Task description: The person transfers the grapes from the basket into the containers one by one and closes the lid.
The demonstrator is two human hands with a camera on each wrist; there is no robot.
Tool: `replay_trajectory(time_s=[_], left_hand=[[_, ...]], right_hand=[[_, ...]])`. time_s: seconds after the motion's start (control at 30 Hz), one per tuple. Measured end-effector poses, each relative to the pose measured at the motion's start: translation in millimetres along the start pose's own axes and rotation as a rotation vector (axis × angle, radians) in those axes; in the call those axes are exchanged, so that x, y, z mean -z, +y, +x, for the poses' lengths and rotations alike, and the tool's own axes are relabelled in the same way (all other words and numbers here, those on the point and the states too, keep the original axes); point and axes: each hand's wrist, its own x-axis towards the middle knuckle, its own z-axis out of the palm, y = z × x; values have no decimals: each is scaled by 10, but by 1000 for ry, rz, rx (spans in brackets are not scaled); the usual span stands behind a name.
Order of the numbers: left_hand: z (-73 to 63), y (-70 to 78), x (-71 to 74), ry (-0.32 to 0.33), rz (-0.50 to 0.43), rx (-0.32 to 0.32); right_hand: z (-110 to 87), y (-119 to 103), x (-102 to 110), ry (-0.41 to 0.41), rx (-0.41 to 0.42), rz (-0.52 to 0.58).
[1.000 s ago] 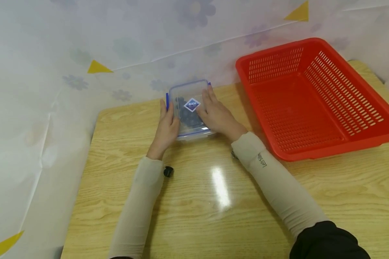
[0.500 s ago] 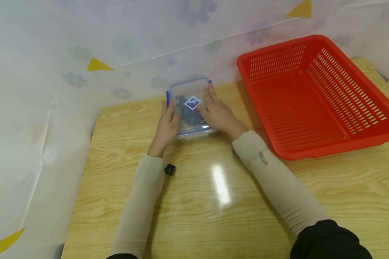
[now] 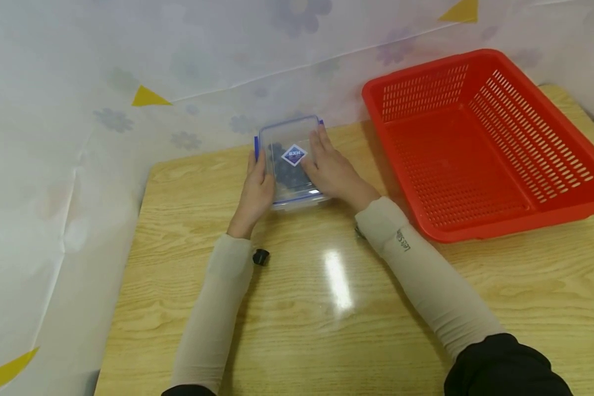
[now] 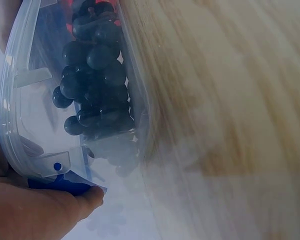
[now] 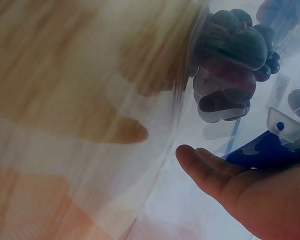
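A clear lidded food container (image 3: 289,129) with a blue seal and a diamond label stands on the table. Dark round grapes (image 4: 97,80) show through its wall. My left hand (image 3: 253,190) holds the container's left side, fingers along a blue side latch (image 4: 65,184) that sticks outward. My right hand (image 3: 334,170) has its thumb on the lid, while its fingers reach along the right side by the other blue latch (image 5: 270,151). In the right wrist view those fingertips (image 5: 187,156) lie just under the latch. The palm sides of both hands are mostly hidden in the head view.
To the right, a large red plastic basket (image 3: 475,231) with slotted walls stands on the wooden table (image 3: 297,330). Behind the table hangs a pale flowered sheet (image 3: 203,49) with yellow tape pieces. A small black object (image 3: 260,257) shows by the left wrist.
The whole scene sits slightly higher in the head view than before. Both hands stay at the container's sides, with no clear change in their hold.
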Motion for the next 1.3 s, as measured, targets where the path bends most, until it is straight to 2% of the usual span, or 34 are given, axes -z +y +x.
replay_trajectory(time_s=[0.27, 0.9, 1.3], left_hand=[[-8, 20, -1, 4, 24, 8], [-28, 42, 9, -5, 27, -19], [-40, -33, 12, -31, 151, -53]], right_hand=[[-6, -12, 5, 0, 9, -8], [-8, -29, -3, -7, 10, 16], [-10, -7, -3, -8, 21, 20]])
